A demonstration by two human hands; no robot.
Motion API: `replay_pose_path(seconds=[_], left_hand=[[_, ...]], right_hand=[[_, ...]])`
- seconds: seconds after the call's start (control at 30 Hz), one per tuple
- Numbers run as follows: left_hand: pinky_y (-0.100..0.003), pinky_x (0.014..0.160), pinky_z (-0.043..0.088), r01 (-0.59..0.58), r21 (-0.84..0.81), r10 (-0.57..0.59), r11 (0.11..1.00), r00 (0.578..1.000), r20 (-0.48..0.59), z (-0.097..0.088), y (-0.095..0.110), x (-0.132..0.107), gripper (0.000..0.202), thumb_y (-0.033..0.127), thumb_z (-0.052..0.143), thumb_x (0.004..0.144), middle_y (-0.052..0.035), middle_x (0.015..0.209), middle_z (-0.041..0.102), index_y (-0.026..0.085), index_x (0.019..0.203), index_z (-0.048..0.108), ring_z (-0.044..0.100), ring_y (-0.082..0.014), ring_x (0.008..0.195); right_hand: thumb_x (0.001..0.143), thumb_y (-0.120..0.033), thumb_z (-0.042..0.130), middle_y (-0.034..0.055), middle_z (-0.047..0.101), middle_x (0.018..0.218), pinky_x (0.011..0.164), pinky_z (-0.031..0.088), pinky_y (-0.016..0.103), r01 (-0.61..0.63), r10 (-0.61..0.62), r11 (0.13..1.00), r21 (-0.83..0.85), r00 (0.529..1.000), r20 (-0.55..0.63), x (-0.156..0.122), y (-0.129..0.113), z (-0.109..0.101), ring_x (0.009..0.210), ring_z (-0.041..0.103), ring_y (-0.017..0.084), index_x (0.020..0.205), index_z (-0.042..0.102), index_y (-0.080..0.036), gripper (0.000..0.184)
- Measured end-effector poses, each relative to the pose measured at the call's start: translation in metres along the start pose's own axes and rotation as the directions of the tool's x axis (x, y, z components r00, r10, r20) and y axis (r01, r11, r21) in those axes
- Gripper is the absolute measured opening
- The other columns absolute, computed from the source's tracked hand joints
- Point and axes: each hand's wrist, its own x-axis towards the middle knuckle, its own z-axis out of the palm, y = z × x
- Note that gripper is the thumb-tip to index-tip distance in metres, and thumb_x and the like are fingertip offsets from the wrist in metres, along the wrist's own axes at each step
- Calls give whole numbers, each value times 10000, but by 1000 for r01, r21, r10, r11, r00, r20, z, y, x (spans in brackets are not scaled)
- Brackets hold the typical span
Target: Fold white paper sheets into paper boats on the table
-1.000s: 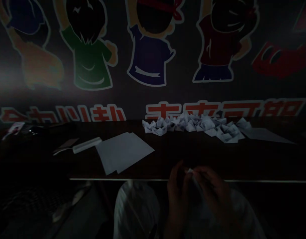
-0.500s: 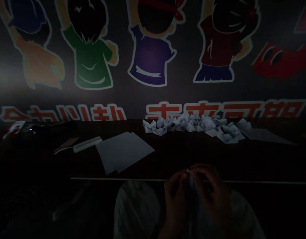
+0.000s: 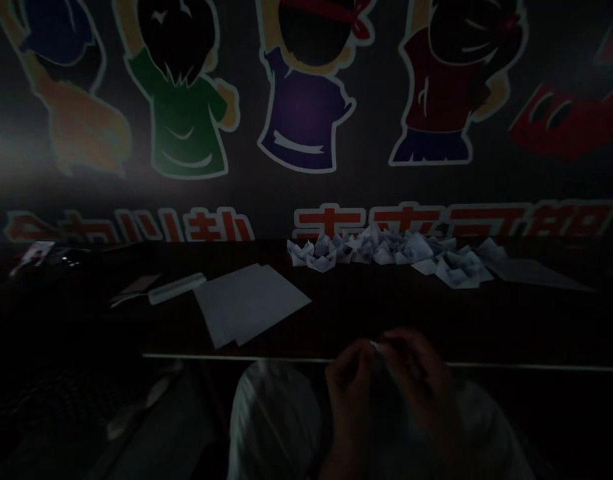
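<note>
Fingertips of my left hand (image 3: 350, 377) pinch a small white piece of folded paper (image 3: 375, 346), of which only a bright tip shows clearly. My right hand (image 3: 417, 365) grips the same paper from the other side, its index finger arched over the top. Both hands meet just at the near edge of the dark table, above my lap. Fingers and dim light hide the rest of the paper. Beyond them on the table lies a row of folded white paper boats (image 3: 366, 250). Left of the hands rests a short stack of blank white sheets (image 3: 251, 303).
A clear or whitish tube-like item (image 3: 177, 289) lies beside the sheets, with a small flat brownish piece (image 3: 141, 284) near it. Another white sheet (image 3: 536, 273) is at right. A wall with painted cartoon figures (image 3: 301, 113) stands behind the table (image 3: 336, 320).
My hands have shifted slightly, with the fingers turning a little around the small paper. The boats and sheets stay where they were.
</note>
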Motion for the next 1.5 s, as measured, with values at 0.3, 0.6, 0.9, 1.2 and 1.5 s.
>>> replay_pose_path(seconds=[0.3, 0.6, 0.9, 1.2, 1.5], left_hand=[[-237, 667, 445, -159, 29, 159, 987, 987, 21, 6, 5, -5, 212, 336, 591, 784, -37, 759, 583, 150, 716, 665, 537, -148, 741], [-246, 674, 449, -280, 212, 275, 936, 960, 56, -2, 4, -4, 171, 301, 564, 809, -37, 758, 611, 164, 773, 660, 563, -152, 734], [-266, 717, 436, -462, 286, 386, 840, 878, 284, -4, 15, 7, 117, 244, 526, 835, -50, 825, 600, 174, 834, 620, 555, -158, 790], [-211, 640, 395, -494, 391, 158, 777, 754, 637, -14, 41, 25, 209, 311, 403, 885, -32, 762, 546, 178, 877, 564, 500, -126, 684], [-191, 552, 344, -533, 385, 153, 753, 712, 686, -14, 27, 33, 250, 298, 375, 888, 1, 660, 509, 180, 772, 563, 439, -99, 577]], right_hand=[[781, -206, 616, 35, 610, 869, 705, 492, 323, 387, -451, 858, -338, 882, -134, -10, -1, 3, 803, 588, 179, 887, 648, -247, 118], [814, -295, 569, 27, 617, 835, 653, 514, 261, 206, -218, 963, -172, 975, -52, -10, -8, 0, 772, 606, 165, 825, 632, -233, 89], [794, -369, 568, 36, 647, 845, 658, 518, 239, 147, -144, 979, -140, 989, 30, 1, 0, -11, 780, 623, 173, 833, 652, -223, 173], [773, -393, 572, -4, 596, 657, 581, 468, 226, -5, 23, 999, -43, 906, 422, 29, 0, -30, 653, 574, 154, 700, 656, -196, 227], [754, -410, 593, 0, 622, 663, 615, 474, 254, -149, 88, 986, 81, 857, 507, 36, 9, -32, 667, 592, 160, 672, 653, -189, 243]])
